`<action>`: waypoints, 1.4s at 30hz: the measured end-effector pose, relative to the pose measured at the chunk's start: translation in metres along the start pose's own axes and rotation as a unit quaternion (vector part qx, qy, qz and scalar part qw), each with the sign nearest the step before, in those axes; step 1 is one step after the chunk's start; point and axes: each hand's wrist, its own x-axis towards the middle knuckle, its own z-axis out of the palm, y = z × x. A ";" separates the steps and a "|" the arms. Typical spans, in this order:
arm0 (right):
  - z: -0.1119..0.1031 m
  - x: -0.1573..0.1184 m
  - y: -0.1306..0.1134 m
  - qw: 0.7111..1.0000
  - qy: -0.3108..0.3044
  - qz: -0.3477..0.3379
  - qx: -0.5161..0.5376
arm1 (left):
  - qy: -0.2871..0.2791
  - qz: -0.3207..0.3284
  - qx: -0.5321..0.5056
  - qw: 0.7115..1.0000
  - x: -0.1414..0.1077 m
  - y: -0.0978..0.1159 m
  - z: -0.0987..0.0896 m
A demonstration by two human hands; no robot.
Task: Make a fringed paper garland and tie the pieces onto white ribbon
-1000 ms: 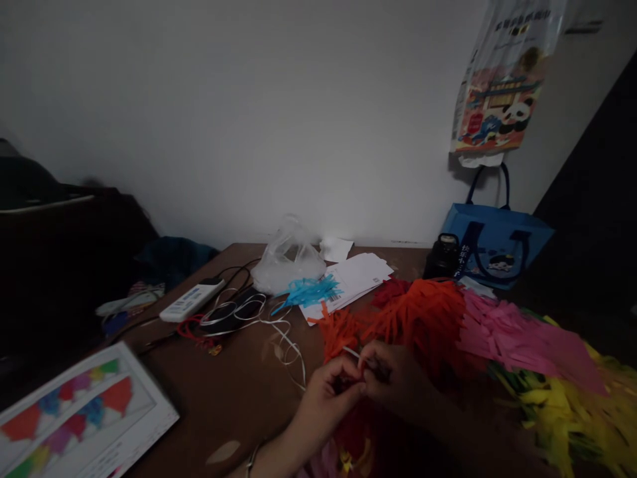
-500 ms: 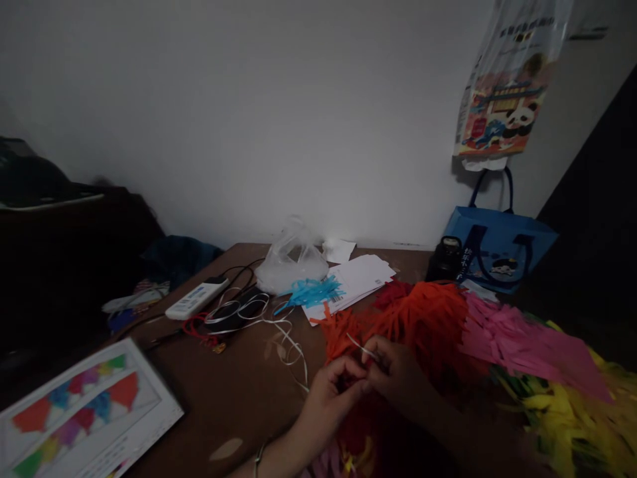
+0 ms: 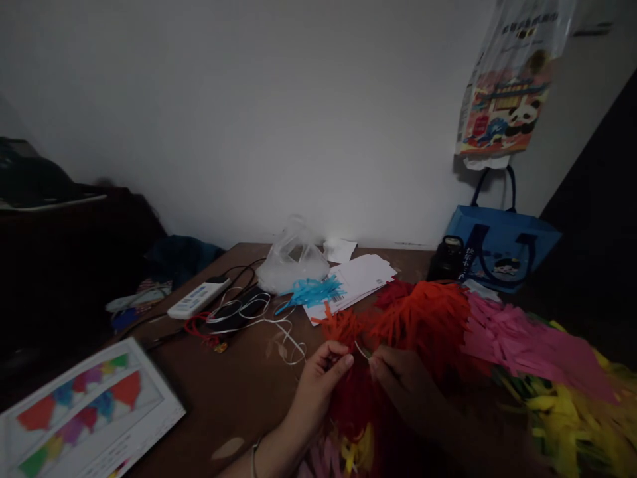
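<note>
My left hand point(image 3: 321, 378) is closed in a pinch, thumb against fingers; what lies between the fingertips is too small and dark to make out. Just to its right, my right hand point(image 3: 403, 378) pinches a thin white ribbon point(image 3: 363, 349), whose short end curves up between the hands. Under and between both hands hangs red fringed paper point(image 3: 353, 401), with yellow fringe point(image 3: 359, 451) and pale pink fringe point(image 3: 323, 458) below. Behind the hands, orange fringed paper point(image 3: 423, 315) lies in a bushy heap, with a smaller orange tuft point(image 3: 341, 325) at its left.
Loose white ribbon loops point(image 3: 288, 338) lie near a power strip point(image 3: 199, 297) and red cord point(image 3: 196, 325). Behind are a clear plastic bag point(image 3: 293, 262), blue fringe point(image 3: 316, 291) and white sheets point(image 3: 368, 269). A bunting picture point(image 3: 89, 411) lies left; pink point(image 3: 537, 338) and yellow fringe point(image 3: 572, 411) right.
My hands, close together before, have moved slightly apart. The ribbon end sits lower between them, and more of the red and yellow fringe shows below.
</note>
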 end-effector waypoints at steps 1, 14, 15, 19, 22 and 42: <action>0.001 0.000 0.000 1.000 -0.001 -0.001 0.003 | 0.001 0.003 0.002 1.000 0.000 0.000 0.000; 0.007 0.004 0.001 0.999 0.020 -0.001 0.027 | -0.025 0.084 0.095 0.992 -0.003 0.001 0.002; 0.007 0.004 0.001 0.999 0.019 0.003 0.026 | -0.029 0.092 0.106 0.990 -0.004 0.001 0.003; 0.010 0.005 -0.002 1.000 0.026 0.012 -0.002 | -0.059 0.109 0.133 0.983 -0.006 0.000 0.003; 0.011 0.004 -0.003 0.999 0.034 -0.001 -0.020 | -0.065 0.132 0.163 0.976 -0.004 0.000 0.000; 0.002 0.001 0.004 0.998 -0.005 0.043 0.039 | 0.061 0.141 0.611 0.776 0.089 0.079 -0.050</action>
